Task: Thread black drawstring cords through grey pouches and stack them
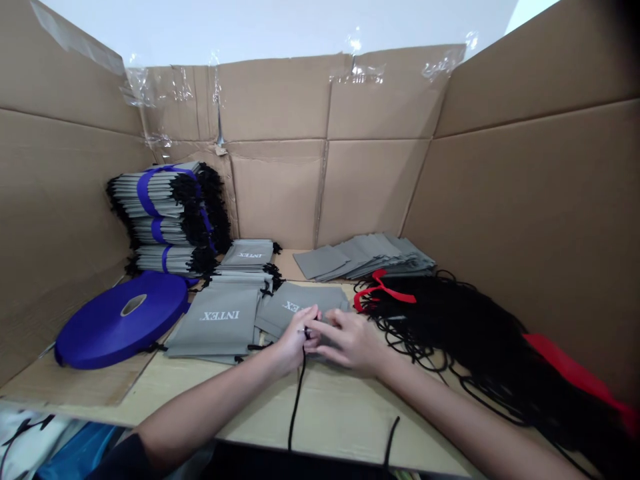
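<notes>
My left hand [294,341] is closed around a black cord [299,400], which hangs down from its fingers to the table's front edge. Close against it, my right hand [356,341] has its fingers stretched and apart, their tips reaching to the left fingers. Whether those tips also touch the cord is hidden. Just behind both hands lies a grey pouch [275,312] with white INTEX lettering, partly covered by them. To the left rests a pile of similar grey drawstring pouches [200,333]. A second piece of black cord [391,440] hangs over the front edge.
Purple ribbon roll [100,327] lies at left, before strapped bundles of pouches [155,193]. Grey pieces [360,257] are fanned at the back. A heap of black cords [450,320] with red ties [383,290] spreads at right. Cardboard walls [275,187] enclose three sides.
</notes>
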Demonstrator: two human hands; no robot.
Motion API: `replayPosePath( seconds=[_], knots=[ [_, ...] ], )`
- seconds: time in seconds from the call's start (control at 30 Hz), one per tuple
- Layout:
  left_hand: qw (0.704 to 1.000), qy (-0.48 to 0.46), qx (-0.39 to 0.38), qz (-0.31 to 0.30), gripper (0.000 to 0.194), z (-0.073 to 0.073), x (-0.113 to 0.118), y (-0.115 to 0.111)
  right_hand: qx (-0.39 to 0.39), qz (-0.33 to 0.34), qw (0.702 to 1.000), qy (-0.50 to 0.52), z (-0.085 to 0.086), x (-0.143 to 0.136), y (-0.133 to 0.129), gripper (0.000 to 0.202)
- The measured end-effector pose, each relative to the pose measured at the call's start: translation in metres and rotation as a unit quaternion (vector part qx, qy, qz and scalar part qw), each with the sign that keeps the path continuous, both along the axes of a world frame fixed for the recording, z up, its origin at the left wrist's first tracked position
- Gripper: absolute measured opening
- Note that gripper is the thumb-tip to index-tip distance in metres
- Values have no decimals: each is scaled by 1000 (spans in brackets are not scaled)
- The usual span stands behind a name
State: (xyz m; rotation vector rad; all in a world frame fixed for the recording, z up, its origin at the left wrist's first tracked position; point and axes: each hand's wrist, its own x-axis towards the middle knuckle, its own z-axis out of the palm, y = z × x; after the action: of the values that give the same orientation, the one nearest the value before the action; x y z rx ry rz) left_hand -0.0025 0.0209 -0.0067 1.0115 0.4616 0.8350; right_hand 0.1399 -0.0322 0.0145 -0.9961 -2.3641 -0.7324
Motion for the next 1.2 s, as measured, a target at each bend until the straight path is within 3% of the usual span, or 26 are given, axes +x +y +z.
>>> replayPosePath(
  seconds=[0.1, 0.17, 0.37, 0.47, 0.53, 0.6, 0.7, 0.8, 0.93, 1.1, 1.2],
  knots=[
    [998, -11, 27, 58, 30, -3, 6, -5, 15, -24, 999, 40, 1, -27, -9, 35],
    [995, 9, 71, 63, 31, -2, 5, -3, 7, -28, 996, 81, -1, -34, -11, 30],
    [956, 168, 234, 60, 40, 3, -10, 10, 44, 32, 994, 93, 0, -15, -6, 15],
    [899, 268, 342, 55, 42, 11, -25, 21, 76, 14, 994, 82, 6, 10, 1, 17],
    [862, 308, 401, -39, 39, 20, -36, 28, 68, -40, 988, 135, 10, 28, 6, 19],
    [807, 324, 478, -124, 31, 27, -44, 34, 62, -94, 976, 187, 12, 43, 10, 20],
    [749, 348, 536, -172, 43, 28, -49, 36, 26, -108, 978, 178, 8, 54, 15, 20],
    [744, 352, 537, -183, 52, 22, -47, 35, -36, -70, 992, 103, -4, 50, 18, 21],
    [754, 355, 527, -165, 43, 16, -44, 34, -90, -61, 994, 1, -15, 35, 16, 23],
    [767, 342, 516, -168, 28, 16, -44, 36, -140, -41, 986, -84, -10, 29, 11, 27],
    [754, 335, 542, -160, 24, 17, -44, 34, -165, -41, 982, -81, -6, 34, 11, 30]
  ],
)
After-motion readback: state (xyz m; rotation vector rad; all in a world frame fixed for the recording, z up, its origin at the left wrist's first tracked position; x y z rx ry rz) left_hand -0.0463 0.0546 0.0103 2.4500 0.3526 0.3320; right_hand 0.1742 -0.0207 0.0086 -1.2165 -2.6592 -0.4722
